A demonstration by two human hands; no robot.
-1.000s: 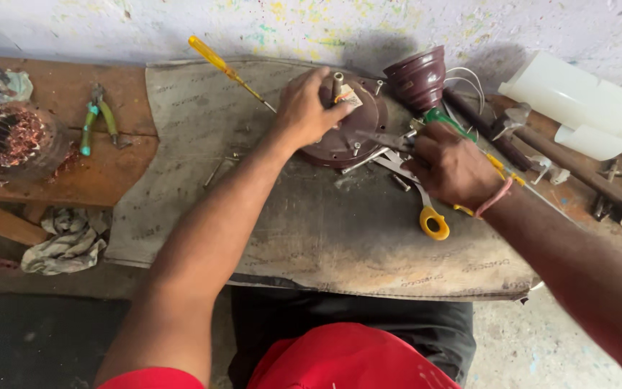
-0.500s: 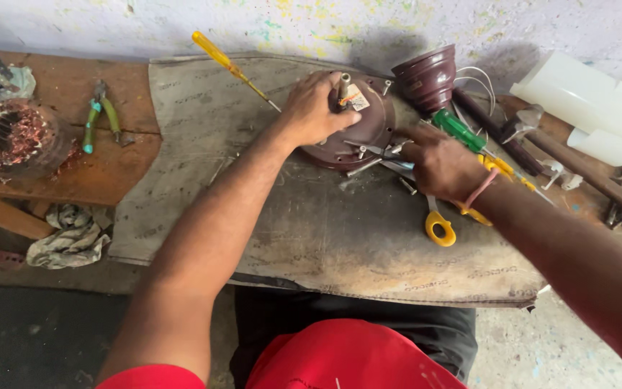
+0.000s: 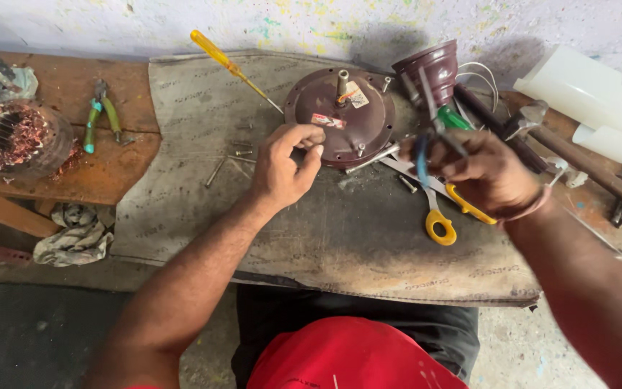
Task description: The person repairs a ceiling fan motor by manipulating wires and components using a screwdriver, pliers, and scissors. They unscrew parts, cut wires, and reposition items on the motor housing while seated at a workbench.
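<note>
A round brown motor housing (image 3: 347, 126) with a short centre shaft lies on a grey sheet (image 3: 311, 238). My left hand (image 3: 282, 166) is curled at its near left rim, thumb and forefinger pinching the edge. My right hand (image 3: 487, 176) is raised just right of the housing and closed around a thin tool with a blue grip (image 3: 421, 155); its metal end points up and is blurred. Yellow-handled scissors (image 3: 437, 220) lie under that hand. A green-handled screwdriver (image 3: 455, 117) lies behind it.
A yellow screwdriver (image 3: 228, 63) lies at the back. Loose screws (image 3: 228, 160) sit left of the housing. A maroon cup-shaped cover (image 3: 433, 70), white blades (image 3: 592, 97), green pliers (image 3: 98, 119), a copper winding (image 3: 8, 137) and a rag (image 3: 73, 234) surround the sheet.
My left hand slid off the top of the housing to its near left rim. My right hand rose from the tools by the scissors with the blue-gripped tool in it.
</note>
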